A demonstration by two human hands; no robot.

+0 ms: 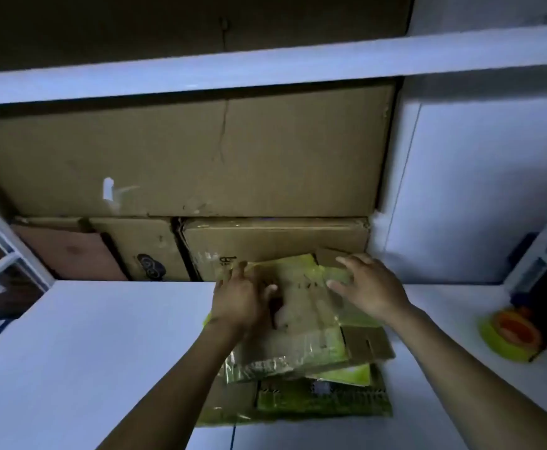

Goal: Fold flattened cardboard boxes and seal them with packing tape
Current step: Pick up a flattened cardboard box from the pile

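Observation:
A pile of flattened cardboard boxes with yellow-green tape and print lies on the white table, near its middle. The top flattened box is raised at its far end. My left hand lies palm down on its far left part, fingers curled over the far edge and thumb spread to the right. My right hand pinches the far right corner flap between thumb and fingers. A yellow-green roll of packing tape with an orange core sits on the table at the right.
Large brown cartons fill the shelf behind the table, with smaller cartons below them, right behind the pile. A white shelf board runs overhead. A white wall stands at the right, and racks flank both sides.

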